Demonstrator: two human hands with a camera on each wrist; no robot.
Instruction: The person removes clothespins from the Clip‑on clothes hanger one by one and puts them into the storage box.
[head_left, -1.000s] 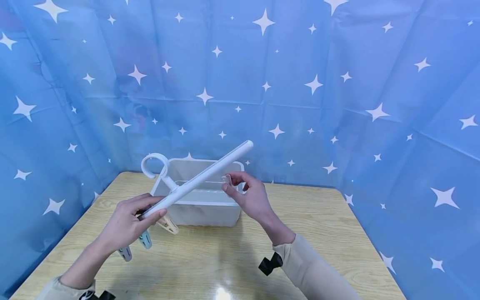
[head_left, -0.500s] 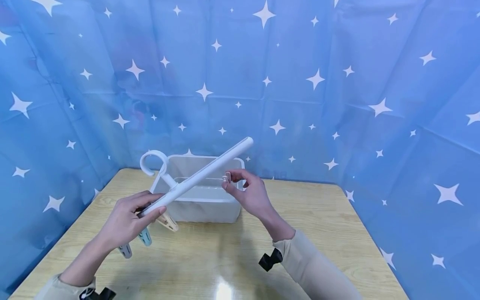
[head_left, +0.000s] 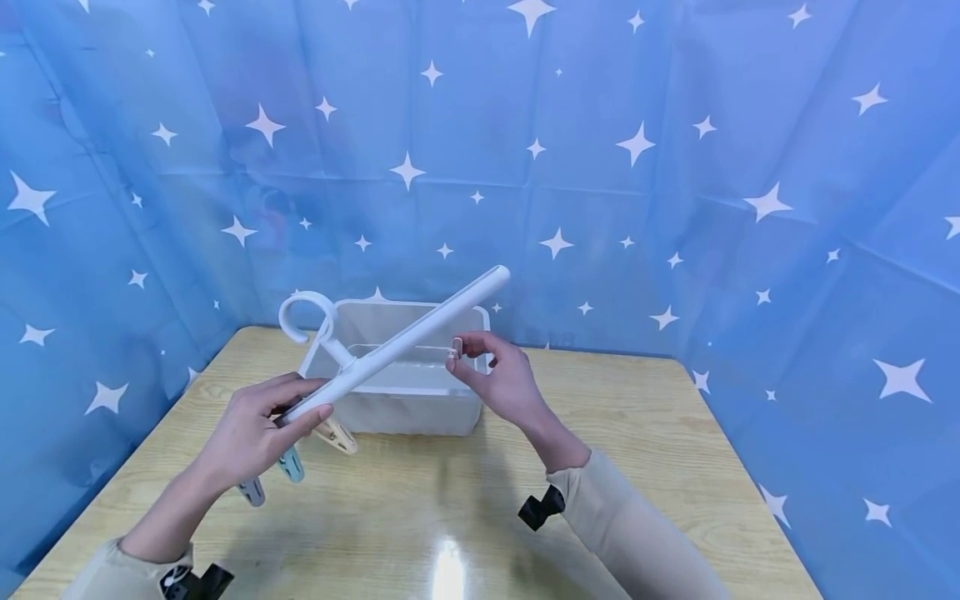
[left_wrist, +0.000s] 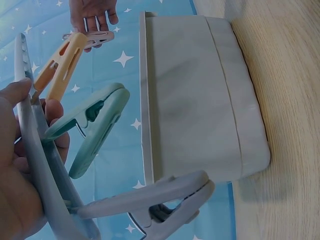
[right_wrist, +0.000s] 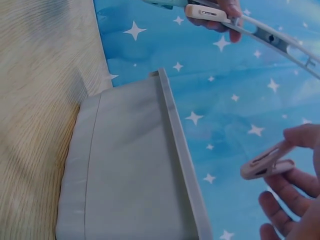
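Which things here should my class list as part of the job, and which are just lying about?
Part of the job:
hanger, gripped by left hand
orange clip, green clip, grey clip, on the hanger
pink clip, pinched by right hand

Apparently just about:
pale bin, untouched
table
starry curtain

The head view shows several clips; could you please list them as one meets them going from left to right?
Gray clip, teal clip, cream clip, then the pink clip pinched in the right hand.
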